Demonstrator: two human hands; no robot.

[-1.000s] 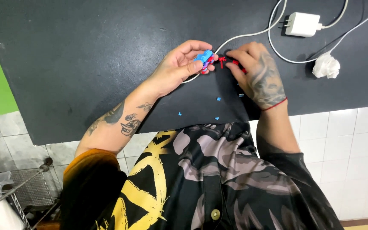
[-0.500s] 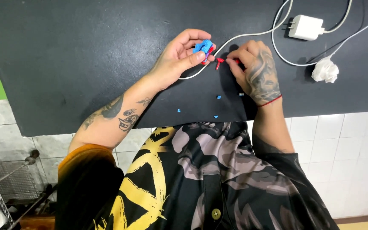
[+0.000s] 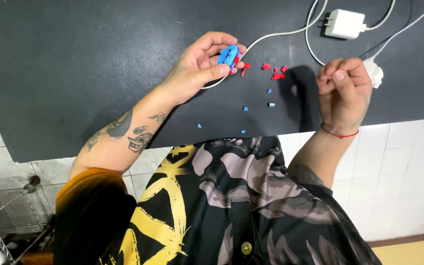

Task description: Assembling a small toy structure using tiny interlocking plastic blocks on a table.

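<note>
A small blue and red brick model sits pinched between the thumb and fingertips of the left hand, resting low over the black table toward its far side. Just right of it lie loose red pieces, and nearer, scattered blue pieces. The right hand is raised off the table, fingers curled closed with thumb against forefinger; whether it pinches a tiny piece cannot be told. A white cable runs past the model to a white charger at the far right.
</note>
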